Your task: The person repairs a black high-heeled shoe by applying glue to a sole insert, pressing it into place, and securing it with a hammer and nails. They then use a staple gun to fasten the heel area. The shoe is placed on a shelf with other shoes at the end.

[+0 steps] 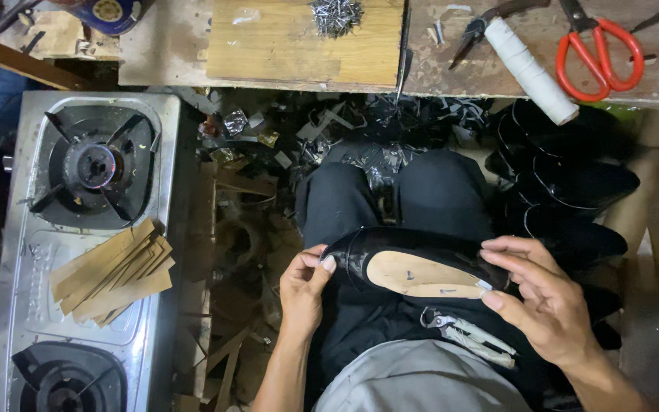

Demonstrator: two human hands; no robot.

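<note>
Low in the centre of the frame, a black shoe upper on its last (413,263) lies across the person's lap, sole side up, so the pale insole board faces the camera and its small tacks show. The left hand (303,286) pinches the heel end, thumb on the rim and fingers curled beneath, steadying it. The right hand (547,297) holds the toe end, its fingers closed over the edge of the black material; between the two grips the shoe sits level. Lasting pincers (470,336) rest on the lap just below the shoe, within easy reach of the right hand.

At the upper edge of the frame a worn wooden surface (459,69) carries a pile of small nails (335,15), a white thread spool (532,69), red-handled scissors (600,57) and dark pliers (470,30). At the left stands a two-burner gas stove (89,244) with tan card strips (112,275) stacked on it. More black uppers (573,183) are heaped at the right.
</note>
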